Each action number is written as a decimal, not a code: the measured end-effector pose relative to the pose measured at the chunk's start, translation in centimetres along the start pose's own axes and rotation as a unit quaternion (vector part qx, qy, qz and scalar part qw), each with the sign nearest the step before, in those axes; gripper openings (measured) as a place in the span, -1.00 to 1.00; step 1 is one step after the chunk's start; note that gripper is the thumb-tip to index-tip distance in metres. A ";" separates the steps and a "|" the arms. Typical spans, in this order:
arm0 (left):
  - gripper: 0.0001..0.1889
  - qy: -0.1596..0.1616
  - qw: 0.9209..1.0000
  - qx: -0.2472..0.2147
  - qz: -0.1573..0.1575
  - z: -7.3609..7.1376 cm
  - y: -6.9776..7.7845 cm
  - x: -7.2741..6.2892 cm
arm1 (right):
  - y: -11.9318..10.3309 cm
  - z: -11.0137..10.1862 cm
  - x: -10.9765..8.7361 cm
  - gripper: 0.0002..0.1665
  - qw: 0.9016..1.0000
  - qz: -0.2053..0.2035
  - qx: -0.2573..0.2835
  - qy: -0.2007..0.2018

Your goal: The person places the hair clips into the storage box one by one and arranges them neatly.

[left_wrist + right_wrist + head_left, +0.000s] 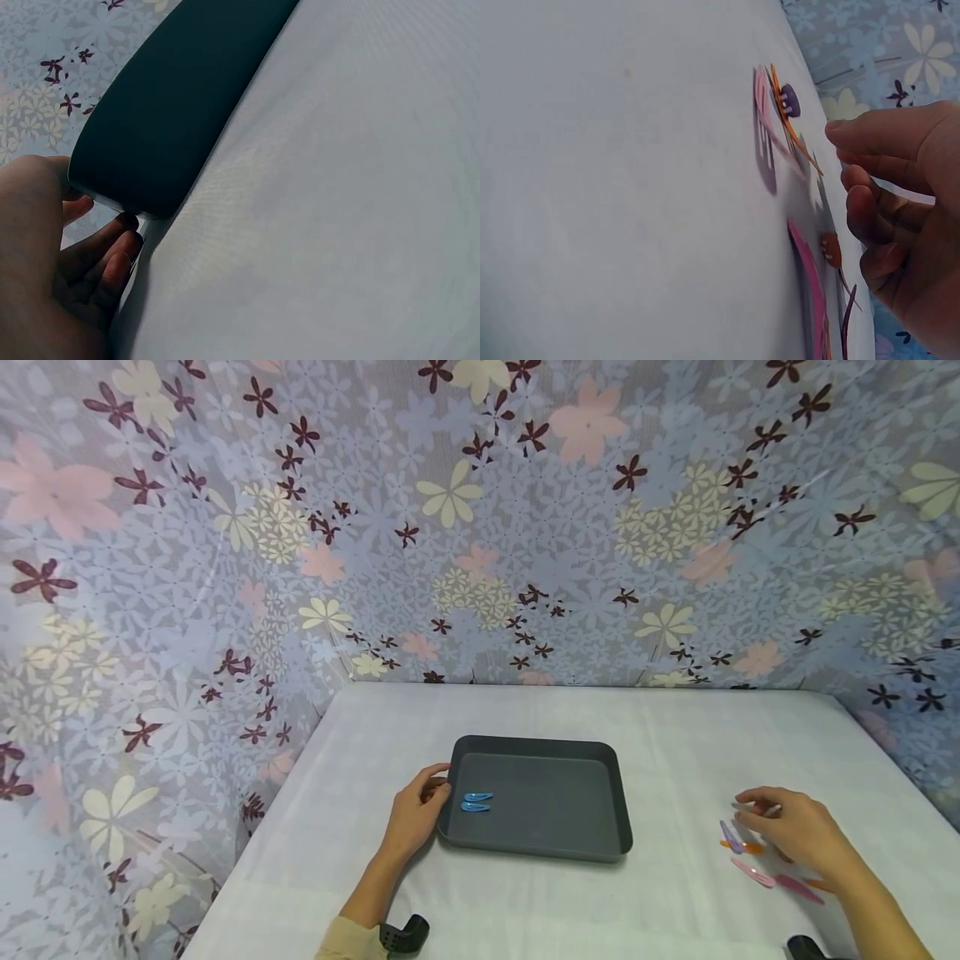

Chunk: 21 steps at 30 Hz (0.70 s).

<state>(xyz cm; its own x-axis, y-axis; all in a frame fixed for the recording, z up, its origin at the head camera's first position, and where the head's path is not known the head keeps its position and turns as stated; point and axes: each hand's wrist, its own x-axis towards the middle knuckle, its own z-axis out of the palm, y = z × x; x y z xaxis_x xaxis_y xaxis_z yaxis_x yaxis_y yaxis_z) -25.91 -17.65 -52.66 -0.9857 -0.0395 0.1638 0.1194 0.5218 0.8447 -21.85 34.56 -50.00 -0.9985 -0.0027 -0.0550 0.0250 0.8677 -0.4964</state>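
Note:
My left hand [417, 811] is at the left side of a dark grey tray [540, 852], its loosely bent fingers touching the outer edge. In the left wrist view the fingertips meet the tray's lower corner [142, 180]. Two blue snap hair clips [477, 802] lie side by side in the tray's left part. On the right, my right hand [795, 827] hovers over a group of hair clips, thumb and fingers bent and apart, nothing seen between them. Beneath and beside it are a lilac clip [730, 837], an orange clip [753, 848], a pink clip [752, 872] and a magenta clip [799, 888].
The right wrist view shows a small purple claw clip [790, 100] and a brown claw clip [831, 250] among the others. A white cloth [675, 760] covers the table. Flowered fabric [480, 527] hangs behind and at both sides.

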 end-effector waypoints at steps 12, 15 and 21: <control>-0.65 0.005 1.000 0.007 0.000 0.1 0.0 0.2 | 1.9 -1.3 -0.4 -0.28 0.999 0.033 -0.025 0.025; -0.65 0.005 1.000 0.007 0.001 0.1 0.1 0.2 | 2.4 -1.7 -0.5 -0.24 0.998 0.056 -0.023 0.020; -0.65 0.004 1.000 0.006 -0.002 0.1 0.1 0.0 | 3.3 -1.9 -0.8 -0.30 0.997 0.076 -0.024 0.024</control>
<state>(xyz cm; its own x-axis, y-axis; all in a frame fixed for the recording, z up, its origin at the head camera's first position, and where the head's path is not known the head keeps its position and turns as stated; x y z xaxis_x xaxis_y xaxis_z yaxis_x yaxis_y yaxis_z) -25.93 -17.49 -52.60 -0.9851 -0.0485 0.1649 0.1142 0.5323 0.8388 -21.05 38.34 -49.90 -0.9847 0.1525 -0.0846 0.1743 0.8791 -0.4436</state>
